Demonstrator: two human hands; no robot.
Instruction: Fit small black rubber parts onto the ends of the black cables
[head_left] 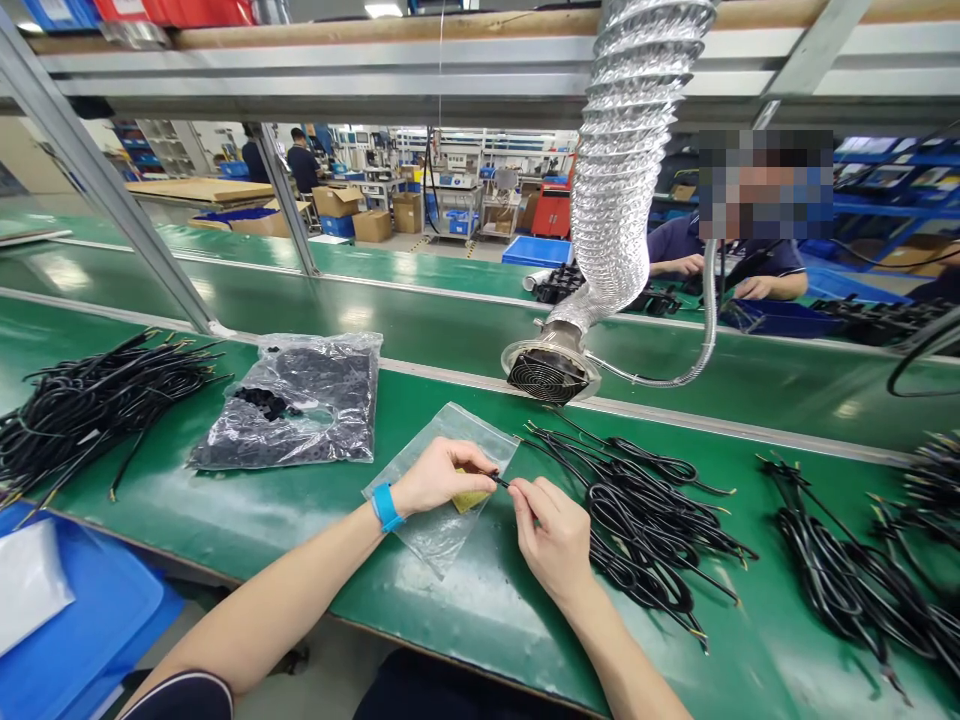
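My left hand [442, 478], with a blue band at the wrist, pinches one end of a small black piece [502, 482]. My right hand [553, 535] has its fingertips closed on the other end. Whether it is one part or two joined is too small to make out. Under my hands lies a clear plastic zip bag [439, 545] with something yellow [469, 499] in or on it. To the right of my right hand are bundled black cables [637, 530] with bare ends. A larger clear bag of small black parts [296, 405] lies to the left.
Another cable pile [90, 410] is at far left, and more cable bundles [832, 570] at right. A fan-ended extraction duct [551, 372] hangs over the bench. Blue bins [97, 610] stand lower left. A co-worker [757, 250] sits across the bench.
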